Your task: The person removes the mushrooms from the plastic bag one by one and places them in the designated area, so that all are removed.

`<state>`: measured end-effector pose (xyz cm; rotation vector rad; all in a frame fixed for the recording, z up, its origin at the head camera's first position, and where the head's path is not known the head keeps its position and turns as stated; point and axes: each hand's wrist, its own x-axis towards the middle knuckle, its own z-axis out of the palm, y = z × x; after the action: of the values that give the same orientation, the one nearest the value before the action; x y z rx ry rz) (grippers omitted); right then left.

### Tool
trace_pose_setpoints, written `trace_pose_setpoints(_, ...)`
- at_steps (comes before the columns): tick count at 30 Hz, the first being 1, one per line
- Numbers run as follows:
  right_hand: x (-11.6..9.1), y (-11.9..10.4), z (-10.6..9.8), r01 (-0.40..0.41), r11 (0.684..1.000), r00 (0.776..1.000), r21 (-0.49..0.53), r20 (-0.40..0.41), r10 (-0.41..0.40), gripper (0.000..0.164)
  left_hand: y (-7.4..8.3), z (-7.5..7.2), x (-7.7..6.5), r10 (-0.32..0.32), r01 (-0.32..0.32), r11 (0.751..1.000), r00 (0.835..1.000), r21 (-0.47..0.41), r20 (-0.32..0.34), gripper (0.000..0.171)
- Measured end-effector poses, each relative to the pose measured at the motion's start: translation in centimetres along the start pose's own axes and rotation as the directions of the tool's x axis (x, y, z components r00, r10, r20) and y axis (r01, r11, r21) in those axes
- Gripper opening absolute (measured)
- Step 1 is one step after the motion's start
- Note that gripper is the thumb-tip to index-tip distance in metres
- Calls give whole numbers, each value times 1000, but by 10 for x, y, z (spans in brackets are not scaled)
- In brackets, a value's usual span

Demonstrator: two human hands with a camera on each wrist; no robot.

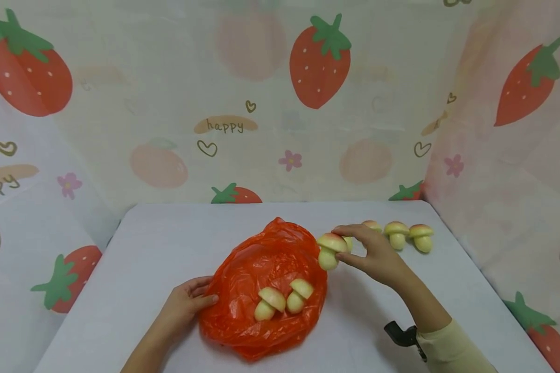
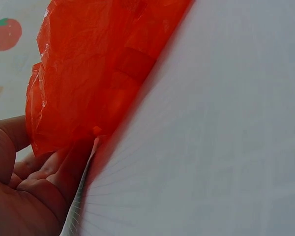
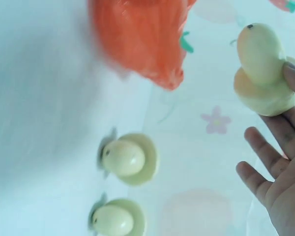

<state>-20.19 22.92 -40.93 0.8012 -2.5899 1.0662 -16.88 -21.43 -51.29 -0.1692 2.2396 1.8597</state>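
Note:
A red plastic bag (image 1: 242,269) lies spread open on the white table, with two toy mushrooms, a left one (image 1: 271,303) and a right one (image 1: 299,295), in it. My left hand (image 1: 186,303) grips the bag's left edge, thumb on top; in the left wrist view its fingers lie partly behind the red film (image 2: 96,64). Between thumb and fingertips, my right hand (image 1: 380,254) pinches a toy mushroom (image 1: 329,251) just above the bag's right edge. The right wrist view shows this mushroom (image 3: 260,54) stem up. Another pale piece peeks out behind it, mostly hidden.
Toward the back right of the table (image 1: 186,223) stand more toy mushrooms, a middle one (image 1: 396,234), a right one (image 1: 421,238) and one partly hidden by my right hand (image 1: 371,225). Strawberry-printed cloth walls (image 1: 382,114) rise behind and at both sides.

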Motion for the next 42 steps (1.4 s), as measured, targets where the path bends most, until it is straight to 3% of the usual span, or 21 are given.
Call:
trace_pose_setpoints(11, -22, 33, -9, -36, 999, 999, -32, -9, 35, 50, 0, -1, -1, 12, -12, 1000, 1000, -20, 12, 58)
trace_pose_setpoints(23, -34, 68, -11, 18, 1000, 998, 17, 57, -19, 49, 1, 0, -2, 7, -7, 1000, 1000, -27, 13, 58)
trace_pose_setpoints(33, -41, 88, -10, -64, 995, 984, 75, 171, 51, 46, -1, 1, 0, -12, 12, 1000, 1000, -8, -10, 57)
trace_pose_setpoints(42, -42, 97, -7, -172, 979, 957, 114, 254, 138, 44, 0, 1, -1, -13, 13, 1000, 1000, -6, -10, 56)
